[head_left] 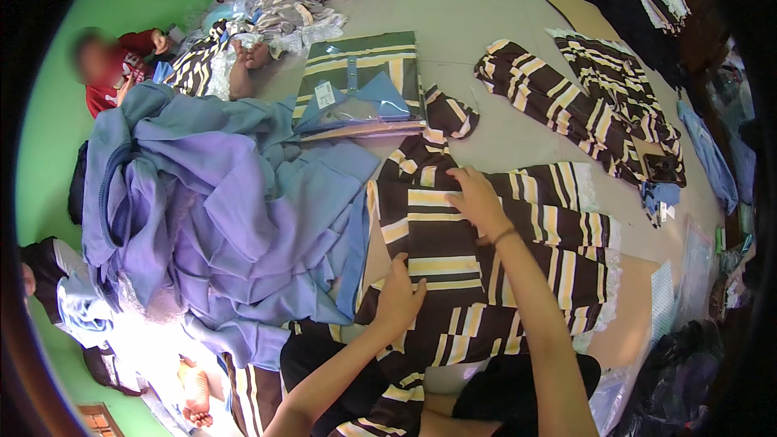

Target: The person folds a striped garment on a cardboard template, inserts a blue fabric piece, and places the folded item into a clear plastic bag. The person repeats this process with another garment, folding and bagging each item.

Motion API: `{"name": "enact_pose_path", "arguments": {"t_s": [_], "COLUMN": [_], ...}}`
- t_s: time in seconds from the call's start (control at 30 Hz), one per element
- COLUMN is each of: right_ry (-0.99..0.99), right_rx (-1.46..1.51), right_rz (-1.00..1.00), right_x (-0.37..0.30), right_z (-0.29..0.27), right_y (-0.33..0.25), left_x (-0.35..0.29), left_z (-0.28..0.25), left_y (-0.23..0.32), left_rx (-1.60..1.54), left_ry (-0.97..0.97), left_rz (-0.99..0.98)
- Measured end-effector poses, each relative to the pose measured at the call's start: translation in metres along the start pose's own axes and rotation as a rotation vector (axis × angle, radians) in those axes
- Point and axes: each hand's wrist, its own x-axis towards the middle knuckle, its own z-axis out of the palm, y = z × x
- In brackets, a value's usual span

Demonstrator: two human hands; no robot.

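A dark brown dress with cream and yellow stripes lies spread before me, its tiers edged with white lace. At its left part rests my left hand, thumb and forefinger apart on the cloth. Farther up, my right hand lies on the folded upper part with its fingers spread. Both hands look open, though some fingertips are hidden against the fabric. Beneath the dress, a tan board shows at the right.
Left of the dress is a large heap of blue-purple cloth. Beyond it stands a stack of folded, plastic-wrapped shirts. More striped garments lie at far right, and a black plastic bag near right. A person in red sits far left.
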Motion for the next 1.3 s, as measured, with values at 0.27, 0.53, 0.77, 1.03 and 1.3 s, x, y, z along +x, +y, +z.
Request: {"name": "enact_pose_path", "arguments": {"t_s": [0.27,0.53,0.77,1.03,1.3], "right_ry": [-0.131,-0.161,0.289,-0.061,-0.034], "right_rx": [0.218,0.478,0.017,-0.350,0.065], "right_rz": [0.430,0.399,0.211,0.473,0.416], "right_x": [-0.144,-0.159,-0.153,-0.164,-0.160], "right_z": [-0.027,-0.013,-0.095,-0.164,-0.202], "right_y": [-0.063,-0.055,0.083,0.187,0.180], "left_x": [-0.023,-0.031,-0.043,-0.056,-0.069], "left_z": [-0.019,-0.025,0.038,0.205,0.248], "left_y": [-0.003,0.000,0.054,0.123,0.165], "left_rx": [-0.480,0.143,0.218,0.022,-0.040], "left_ry": [-0.185,0.029,-0.220,-0.594,-0.454], "left_rz": [-0.259,-0.085,0.326,0.926,0.674]}}
